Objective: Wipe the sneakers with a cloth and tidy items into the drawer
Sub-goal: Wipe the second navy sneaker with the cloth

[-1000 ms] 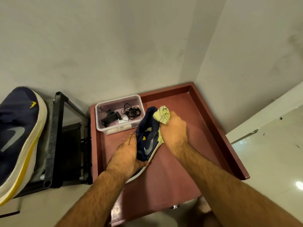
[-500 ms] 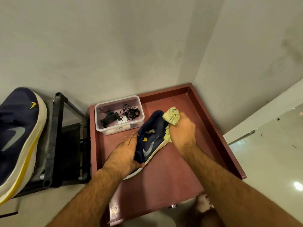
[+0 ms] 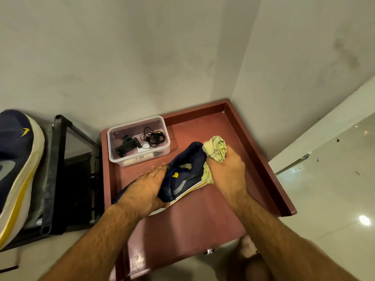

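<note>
Since the earlier frame, the cloth has slid from the sneaker's rim toward its heel side. Far left, a second sneaker (image 3: 16, 169) waits on a black rack (image 3: 58, 179), seemingly not yet wiped. Within the open red drawer (image 3: 253, 142), a clear box (image 3: 139, 140) of cables sits at the back. The left hand (image 3: 146, 187) clasps the navy sneaker (image 3: 186, 173), thumb under, fingers fairly straight on top. The right hand (image 3: 225, 169) is fisted round the yellow-green cloth (image 3: 216, 149), pressed to the shoe. Wiping is under way; next probably comes turning the sneaker to reach unwiped sides.
</note>
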